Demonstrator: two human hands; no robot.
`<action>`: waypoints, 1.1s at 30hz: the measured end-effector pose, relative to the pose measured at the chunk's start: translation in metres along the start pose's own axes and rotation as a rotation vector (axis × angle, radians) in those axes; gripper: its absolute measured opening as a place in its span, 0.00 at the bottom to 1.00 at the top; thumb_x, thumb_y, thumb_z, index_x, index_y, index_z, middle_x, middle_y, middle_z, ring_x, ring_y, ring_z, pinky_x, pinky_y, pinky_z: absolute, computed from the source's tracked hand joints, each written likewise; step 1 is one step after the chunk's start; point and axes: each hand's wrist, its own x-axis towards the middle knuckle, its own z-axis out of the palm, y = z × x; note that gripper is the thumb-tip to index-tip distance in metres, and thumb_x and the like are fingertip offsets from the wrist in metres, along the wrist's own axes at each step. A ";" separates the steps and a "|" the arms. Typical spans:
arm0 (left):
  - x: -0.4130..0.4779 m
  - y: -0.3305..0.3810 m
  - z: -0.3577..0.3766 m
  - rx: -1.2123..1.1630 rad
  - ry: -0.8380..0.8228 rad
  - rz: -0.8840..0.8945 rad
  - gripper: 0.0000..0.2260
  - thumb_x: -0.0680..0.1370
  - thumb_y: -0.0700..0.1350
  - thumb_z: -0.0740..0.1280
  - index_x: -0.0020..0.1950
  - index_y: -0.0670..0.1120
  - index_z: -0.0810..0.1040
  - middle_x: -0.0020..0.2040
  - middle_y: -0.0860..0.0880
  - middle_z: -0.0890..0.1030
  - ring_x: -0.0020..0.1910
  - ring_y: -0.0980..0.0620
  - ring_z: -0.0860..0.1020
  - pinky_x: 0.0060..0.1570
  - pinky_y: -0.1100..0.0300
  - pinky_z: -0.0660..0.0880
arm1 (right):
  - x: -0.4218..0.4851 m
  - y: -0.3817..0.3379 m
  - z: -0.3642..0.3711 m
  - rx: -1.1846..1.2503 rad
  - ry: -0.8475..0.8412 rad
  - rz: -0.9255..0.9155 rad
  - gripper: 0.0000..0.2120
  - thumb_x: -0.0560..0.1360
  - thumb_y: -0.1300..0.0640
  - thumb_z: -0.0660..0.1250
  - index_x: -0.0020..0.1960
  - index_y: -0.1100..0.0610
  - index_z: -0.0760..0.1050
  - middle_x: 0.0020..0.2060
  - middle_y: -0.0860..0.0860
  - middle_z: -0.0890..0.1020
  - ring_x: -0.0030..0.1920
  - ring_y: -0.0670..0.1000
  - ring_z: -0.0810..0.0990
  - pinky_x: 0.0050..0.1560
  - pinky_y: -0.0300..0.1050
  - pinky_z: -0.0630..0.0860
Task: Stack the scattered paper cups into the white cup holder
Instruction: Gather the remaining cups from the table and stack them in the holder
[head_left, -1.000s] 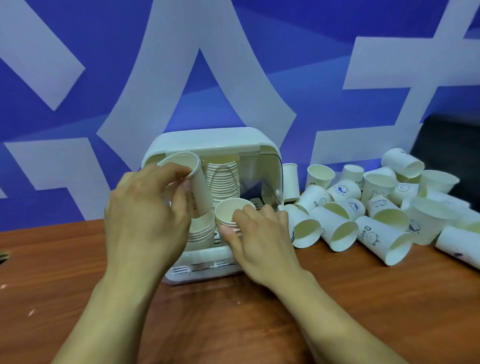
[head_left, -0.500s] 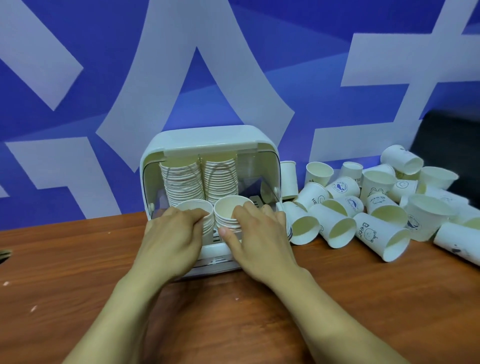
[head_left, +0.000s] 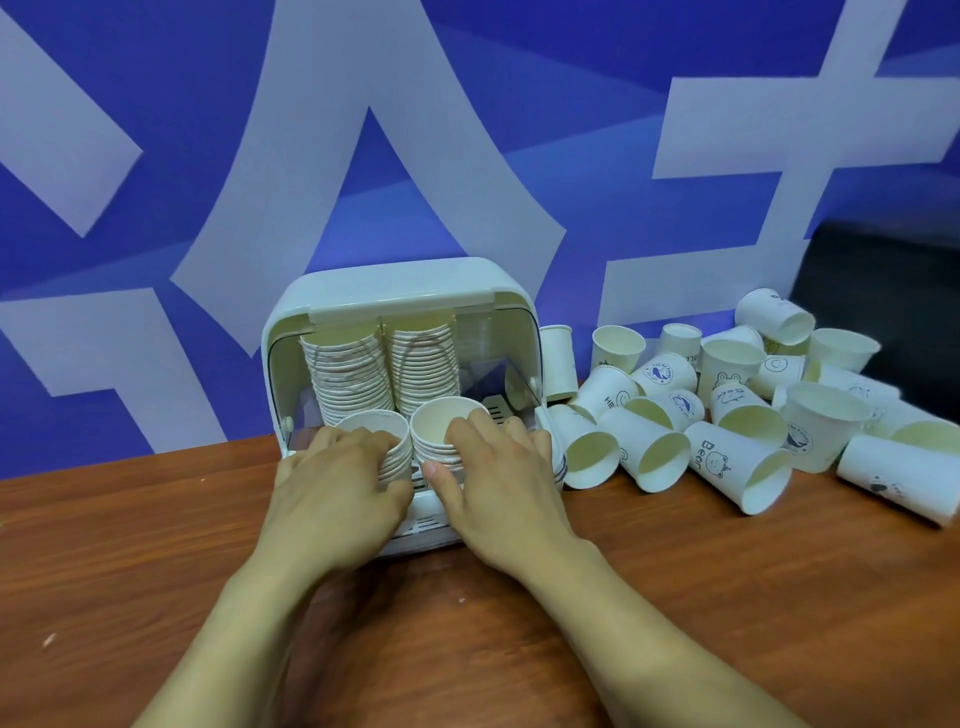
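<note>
The white cup holder (head_left: 400, 283) stands open at the table's middle, with two tall stacks of paper cups (head_left: 382, 364) at its back. Two short stacks stand at its front. My left hand (head_left: 337, 493) grips the front left stack (head_left: 376, 426), fingers curled round its side. My right hand (head_left: 501, 483) grips the front right stack (head_left: 439, 423), fingers over its rim and thumb against its side. Several loose paper cups (head_left: 727, 415) lie scattered to the holder's right, some upright, most on their sides.
The wooden table (head_left: 156, 545) runs left and towards me from the holder. A blue and white patterned wall (head_left: 467, 130) rises right behind the holder. A black object (head_left: 883, 291) sits at the far right behind the cups.
My left hand set the cup it held tilted onto the front left stack, then settled round that stack. My right hand stayed on the front right stack.
</note>
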 end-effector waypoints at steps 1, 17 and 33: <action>0.000 0.000 0.001 0.003 0.005 -0.006 0.06 0.74 0.53 0.62 0.47 0.55 0.68 0.46 0.55 0.70 0.60 0.51 0.68 0.55 0.52 0.66 | 0.000 0.000 0.000 -0.006 0.002 -0.001 0.16 0.76 0.40 0.54 0.48 0.51 0.72 0.46 0.48 0.75 0.44 0.57 0.72 0.43 0.52 0.64; -0.015 0.028 -0.017 -0.423 0.487 -0.016 0.06 0.75 0.46 0.68 0.48 0.57 0.81 0.39 0.60 0.80 0.44 0.54 0.78 0.47 0.56 0.71 | -0.037 0.068 -0.086 0.302 0.235 0.135 0.11 0.74 0.54 0.70 0.56 0.50 0.74 0.48 0.41 0.76 0.44 0.37 0.70 0.48 0.27 0.65; -0.051 0.168 0.086 -0.550 -0.021 0.265 0.31 0.75 0.50 0.66 0.70 0.73 0.56 0.55 0.59 0.77 0.40 0.61 0.77 0.44 0.65 0.71 | -0.084 0.148 -0.067 0.441 -0.044 0.399 0.30 0.72 0.54 0.66 0.72 0.46 0.62 0.65 0.46 0.72 0.64 0.50 0.72 0.66 0.50 0.69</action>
